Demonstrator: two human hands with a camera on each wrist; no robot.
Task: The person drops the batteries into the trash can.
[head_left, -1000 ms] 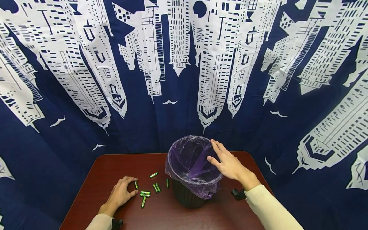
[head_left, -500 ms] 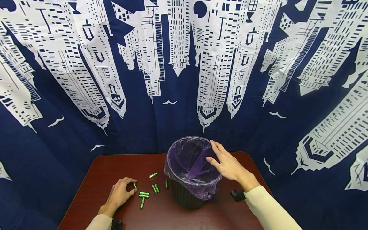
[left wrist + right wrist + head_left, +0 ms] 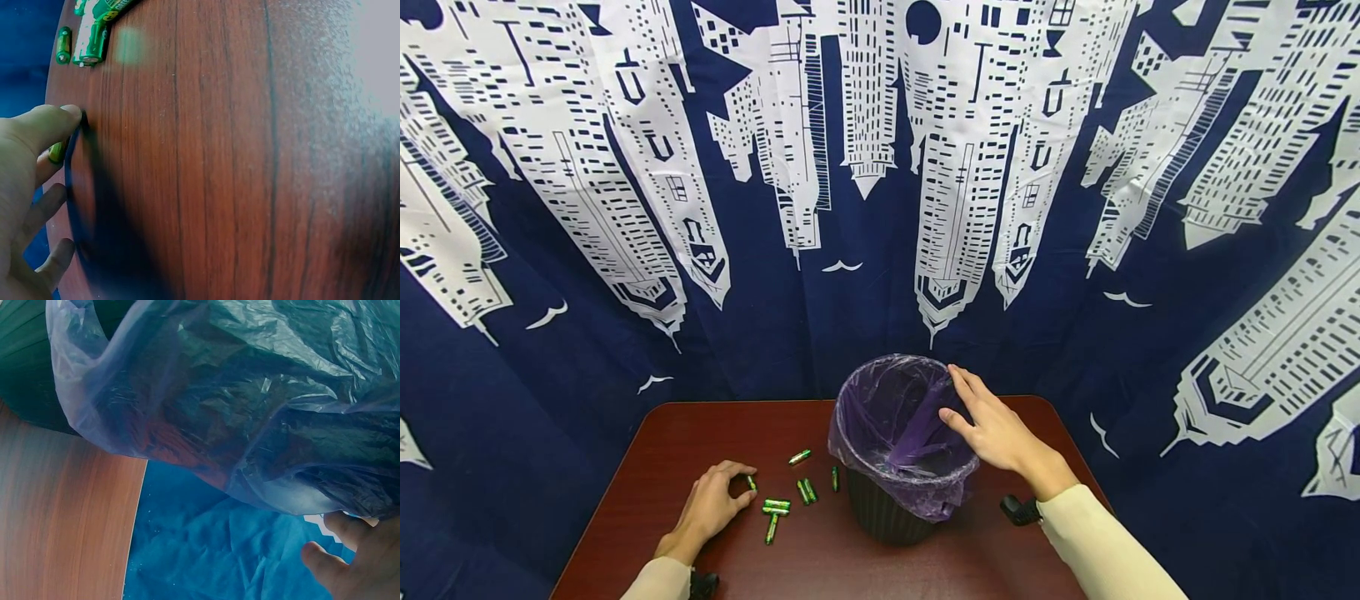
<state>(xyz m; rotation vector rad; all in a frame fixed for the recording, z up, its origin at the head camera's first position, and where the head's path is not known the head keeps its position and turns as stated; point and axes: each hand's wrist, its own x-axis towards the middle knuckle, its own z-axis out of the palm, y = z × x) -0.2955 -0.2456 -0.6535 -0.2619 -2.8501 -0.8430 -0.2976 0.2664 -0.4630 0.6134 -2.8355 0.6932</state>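
Observation:
My left hand [image 3: 707,505] rests low over the table's left side, its curved thumb and index finger around one small green battery [image 3: 752,482]. In the left wrist view that battery [image 3: 57,152] is partly hidden behind the thumb. Several more green AAA-looking batteries lie to the right: a touching pair [image 3: 777,506], a single one [image 3: 771,528] below it, another pair [image 3: 807,491], and two loose ones. My right hand [image 3: 1000,429] lies along the right rim of a dark bin [image 3: 887,517] lined with a purple bag [image 3: 865,442]. Its fingers are straight, fingertips at the rim.
The brown wooden table [image 3: 700,433] has rounded back corners. A blue curtain [image 3: 760,333] with white city buildings hangs close behind it. The bag's loose edge [image 3: 187,425] hangs over the bin's outside, near the table's right edge.
My left thumb and index finger have drawn slightly closer around the battery, hiding more of it. The right hand and the bin have hardly moved.

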